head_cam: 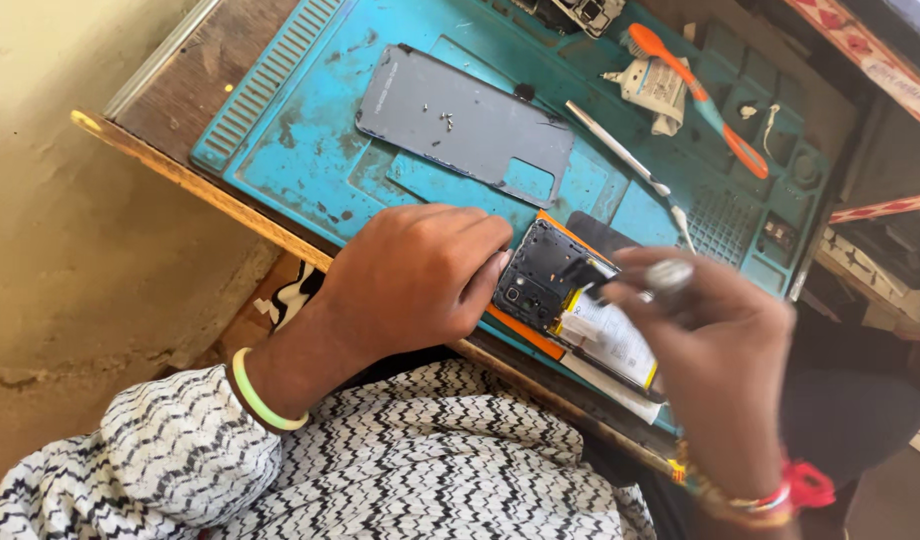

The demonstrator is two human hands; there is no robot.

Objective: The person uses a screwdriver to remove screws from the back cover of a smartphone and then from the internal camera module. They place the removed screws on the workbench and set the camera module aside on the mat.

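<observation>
Teal rubber covers most of the bench: a work mat [300, 150] with raised ribs along its left end and small moulded compartments at its far right. I see the mat's near edge running almost flush with the wooden table edge [180, 175], which cuts diagonally from upper left toward lower right, with only a thin strip of wood outside it. Beyond that edge, to the left, lies bare floor.

The opened phone [570, 305] lies at the near edge of the mat, its orange frame showing along the side, the dark board and the white battery label exposed. It sits between my two hands, so the room around it is tight. The open ground is farther back: the grey back cover [460, 125] lies flat in the middle of the mat, well apart from the phone, with a few tiny screws [446, 121] on it. To the right of it a slim metal tool [620, 152] lies slantwise, and past that an orange toothbrush [705, 95] crosses the compartments.

My left hand [415, 280] is curled, fingers bent down, fingertips pressing against the phone's left end and bracing it on the mat. My right hand [715, 340] hangs over the phone's right half, fingers closed round a small silvery-tipped tool [668, 276]; it is blurred, so I cannot tell whether the tip touches the phone.
</observation>
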